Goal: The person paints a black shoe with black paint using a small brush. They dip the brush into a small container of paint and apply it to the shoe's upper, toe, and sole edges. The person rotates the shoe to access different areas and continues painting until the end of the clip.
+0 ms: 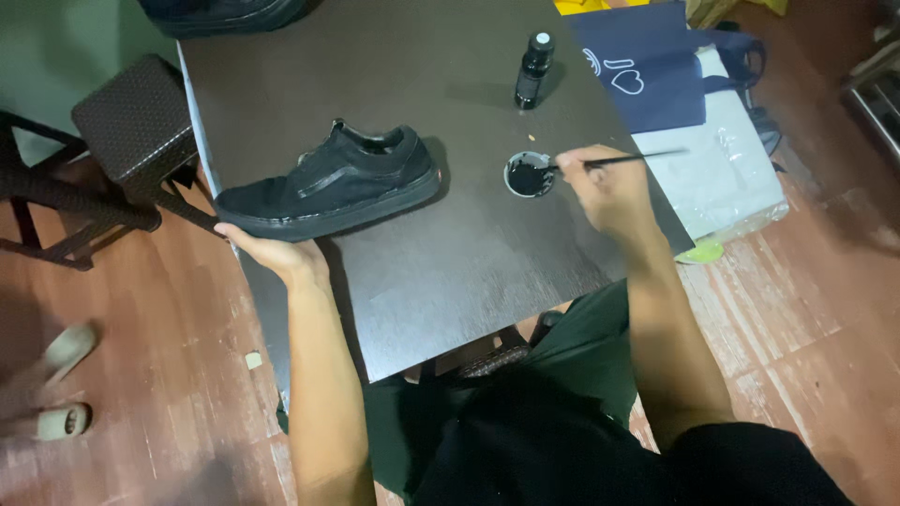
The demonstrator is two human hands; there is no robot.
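Shoe (330,184): black low sneaker, on the left part of the dark table (469,272), toe pointing left and reaching the table's left edge, sole down and slightly tipped.

Nearest me: my lap under the table's near edge. My left hand (274,249) cups the shoe from below at the toe end, palm up, fingers curled under the sole; it steadies the shoe, not lifting it clear.

My right hand (605,187) pinches a thin brush (619,159) between thumb and fingers, handle pointing right. The tip sits in a small round dish (530,174) of black liquid, just right of the shoe's heel and apart from it.

Farther: a small dark bottle (533,69) with a pale cap, upright, well behind the dish. Right of the table, a navy bag (647,70) lies on a pale wrapped bundle (722,178). Left, a woven stool (131,112). On the floor, lower left, a pair of pale sandals (58,384).

Step in hand, as I judge it: loading the brush with black. No brush contact with the shoe now.

Next move calls for: wiping excess on the dish rim to avoid drips across the table, carrying the tip left to the shoe, and a firm left-hand hold so the shoe does not shift under the stroke.
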